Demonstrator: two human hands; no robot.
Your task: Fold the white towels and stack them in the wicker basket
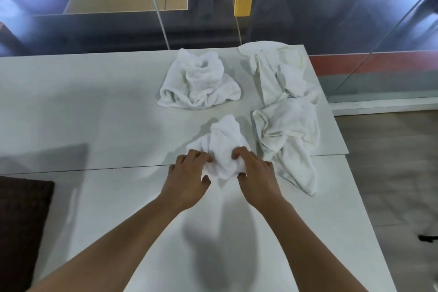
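A crumpled white towel lies on the white table in front of me. My left hand grips its left lower edge and my right hand grips its right lower edge. Another bunched white towel sits farther back in the middle. At the table's right side, a third crumpled towel lies at the far corner, and one more towel lies below it, reaching toward the near right. No wicker basket is in view.
A dark brown woven object shows at the lower left edge. A glass wall runs behind the table's far edge. The table's right edge drops to a grey floor.
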